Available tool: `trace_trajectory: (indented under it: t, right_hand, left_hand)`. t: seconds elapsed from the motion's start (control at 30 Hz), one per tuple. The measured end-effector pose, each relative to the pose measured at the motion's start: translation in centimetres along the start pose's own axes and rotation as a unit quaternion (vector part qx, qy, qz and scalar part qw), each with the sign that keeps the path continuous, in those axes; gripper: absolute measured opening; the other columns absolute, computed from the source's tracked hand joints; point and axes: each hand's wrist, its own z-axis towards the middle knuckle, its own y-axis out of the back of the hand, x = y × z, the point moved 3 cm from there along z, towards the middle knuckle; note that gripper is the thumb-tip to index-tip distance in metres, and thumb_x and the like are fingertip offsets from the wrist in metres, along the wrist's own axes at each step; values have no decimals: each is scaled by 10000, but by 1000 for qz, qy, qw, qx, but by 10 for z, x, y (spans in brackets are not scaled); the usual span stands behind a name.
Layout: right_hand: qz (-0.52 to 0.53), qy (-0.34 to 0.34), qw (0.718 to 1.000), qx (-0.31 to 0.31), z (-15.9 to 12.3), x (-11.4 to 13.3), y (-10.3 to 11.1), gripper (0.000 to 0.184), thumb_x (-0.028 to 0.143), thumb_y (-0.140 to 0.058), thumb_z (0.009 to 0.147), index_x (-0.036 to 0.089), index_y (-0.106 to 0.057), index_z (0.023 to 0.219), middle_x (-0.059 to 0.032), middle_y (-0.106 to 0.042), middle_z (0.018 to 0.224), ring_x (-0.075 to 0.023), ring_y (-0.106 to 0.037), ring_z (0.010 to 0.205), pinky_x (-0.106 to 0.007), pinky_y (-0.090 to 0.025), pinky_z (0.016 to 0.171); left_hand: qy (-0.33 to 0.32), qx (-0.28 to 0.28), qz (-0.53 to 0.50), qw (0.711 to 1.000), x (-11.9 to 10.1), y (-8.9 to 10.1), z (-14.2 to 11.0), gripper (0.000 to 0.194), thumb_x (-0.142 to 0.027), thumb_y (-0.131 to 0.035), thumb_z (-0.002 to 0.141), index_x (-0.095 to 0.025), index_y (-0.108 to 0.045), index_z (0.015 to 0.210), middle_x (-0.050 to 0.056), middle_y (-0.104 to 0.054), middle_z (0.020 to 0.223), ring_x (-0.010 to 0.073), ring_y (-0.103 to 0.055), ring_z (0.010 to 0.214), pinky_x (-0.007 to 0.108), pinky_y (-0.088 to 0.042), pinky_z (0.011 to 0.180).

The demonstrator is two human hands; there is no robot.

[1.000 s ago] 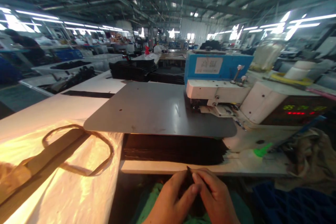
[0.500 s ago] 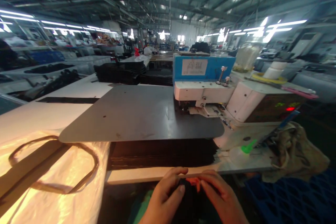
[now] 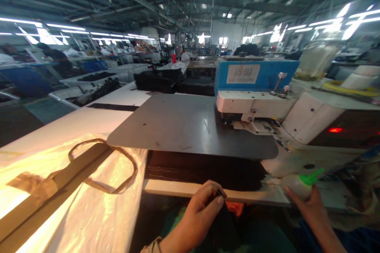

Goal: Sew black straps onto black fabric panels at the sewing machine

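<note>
Near the table's front edge, my left hand [image 3: 204,213] pinches a piece of black fabric [image 3: 225,229] that hangs down over my lap. A bit of orange-red cloth [image 3: 236,208] shows just behind that fabric, below the table edge. Over on the right, my right hand [image 3: 313,209] has its thumb and fingers around a whitish squeeze bottle [image 3: 297,185] with a green nozzle [image 3: 310,178]. The bottle is at the foot of a white sewing machine [image 3: 240,102] with a blue cover. A stack of dark fabric pieces [image 3: 204,172] lies under the machine's metal plate [image 3: 178,122].
Brown straps [image 3: 77,178] lie on lit plastic sheeting [image 3: 97,213] at the left. Black fabric stacks [image 3: 158,80] stand behind the plate. A thread cone [image 3: 360,78] sits on the machine's right. One person [image 3: 56,57] is far off at the left.
My right hand has let go of the orange-red cloth and moved right to the squeeze bottle. My left hand still holds the black fabric. The view has turned left.
</note>
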Motion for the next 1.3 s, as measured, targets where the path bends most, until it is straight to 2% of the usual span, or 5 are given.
trace_trajectory:
  t: [0.2, 0.37, 0.5, 0.87, 1.3]
  right_hand:
    - [-56, 22, 998, 31, -25, 18, 0, 715, 604, -532, 618, 116, -433, 1131, -151, -532, 983, -321, -537, 903, -421, -448, 726]
    - [-59, 328, 938, 93, -79, 66, 0, 573, 453, -525, 724, 181, -376, 1205, -108, -480, 1138, -265, -480, 1044, -406, -410, 883]
    - [-133, 447, 878, 107, -105, 102, 7, 515, 337, -464, 786, 218, -337, 1271, -91, -447, 1171, -230, -476, 1049, -361, -440, 866]
    - [-210, 520, 823, 94, -107, 141, 9, 480, 244, -386, 800, 205, -360, 1278, -97, -473, 1130, -238, -488, 1017, -381, -436, 865]
    - [-284, 591, 748, 104, -92, 194, 45, 580, 160, -341, 708, 283, -391, 1272, -57, -503, 1203, -303, -466, 1039, -470, -426, 787]
  left_hand:
    - [50, -25, -9, 998, 7, 6, 0, 133, -248, -419, 812, -151, -472, 738, 10, -426, 762, 135, -408, 748, 243, -330, 696]
    - [81, -38, -13, 996, 19, 7, 3, 229, -328, -436, 816, -159, -413, 663, -14, -374, 698, 112, -370, 664, 232, -315, 629]
    - [101, -60, -5, 993, 24, 7, 4, 284, -402, -461, 795, -168, -395, 648, -31, -348, 653, 103, -355, 622, 225, -301, 589]
    - [120, -82, 20, 989, 22, 11, 0, 256, -376, -444, 784, -174, -390, 635, -39, -333, 607, 110, -344, 607, 235, -295, 596]
    - [112, -79, 27, 990, 30, 7, -1, 203, -315, -450, 764, -173, -395, 630, -29, -343, 605, 128, -367, 649, 242, -303, 601]
